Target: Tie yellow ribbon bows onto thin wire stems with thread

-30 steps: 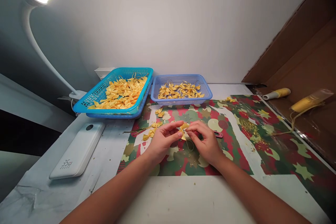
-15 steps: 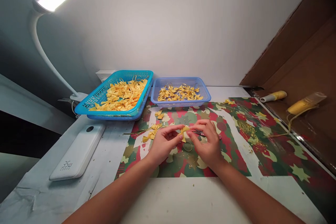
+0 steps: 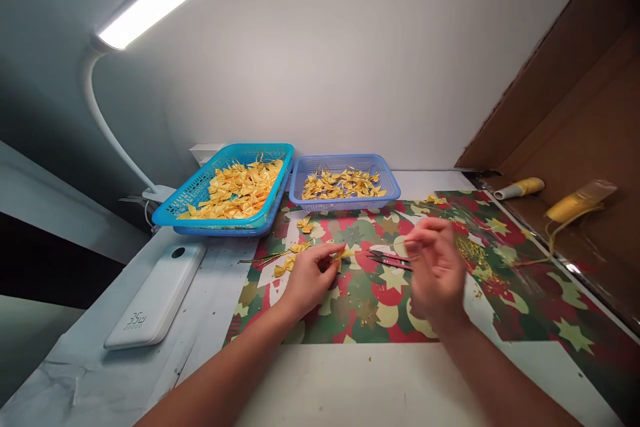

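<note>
Between the thumb and fingertips of my left hand (image 3: 311, 279) a small yellow ribbon bow (image 3: 343, 255) is pinched above the patterned paper. My right hand (image 3: 437, 270), somewhat blurred, is closed out to the right. A thin gold cord (image 3: 383, 246) runs taut from the bow to its pinched fingers. Beneath that cord lies a pair of thread snips (image 3: 393, 260), its handle end partly hidden by my right hand. Left of my left hand rest loose yellow bows (image 3: 284, 266) and several gold cords (image 3: 267, 257). Another bow (image 3: 304, 225) lies farther back.
A turquoise basket (image 3: 210, 221) and a purple-blue basket (image 3: 345, 204), both holding yellow bows, stand at the back. On the left are a white power bank (image 3: 155, 300) and a lamp (image 3: 95, 107). Thread spools (image 3: 520, 188) and gold scraps (image 3: 473, 253) lie right, beside a cardboard wall (image 3: 560, 100).
My right hand has moved away to the right from the bow, drawing the cord out straight. The snips are now more exposed. The view has shifted slightly.
</note>
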